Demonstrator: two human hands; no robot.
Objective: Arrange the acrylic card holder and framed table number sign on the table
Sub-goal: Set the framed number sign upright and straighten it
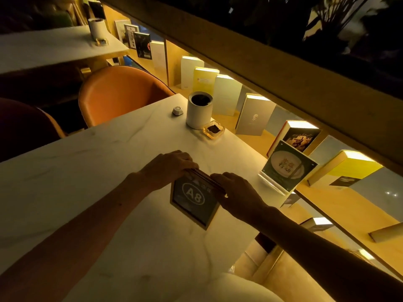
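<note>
A framed table number sign [194,202] with a light wooden frame and a dark card reading "A8" stands in the middle of the white marble table [87,171]. My left hand [168,168] grips its top left corner and my right hand [236,194] grips its top right edge. To the right, at the table's right edge, stands the acrylic card holder [287,168], upright on its clear base, showing a card with a pale round plate and dark characters. Neither hand touches it.
A white cylindrical container [199,111], a small glass ashtray [213,129] and a small white call button [177,110] sit at the table's far side. An orange chair [117,92] stands beyond. A lit shelf with standing books [255,115] runs along the right.
</note>
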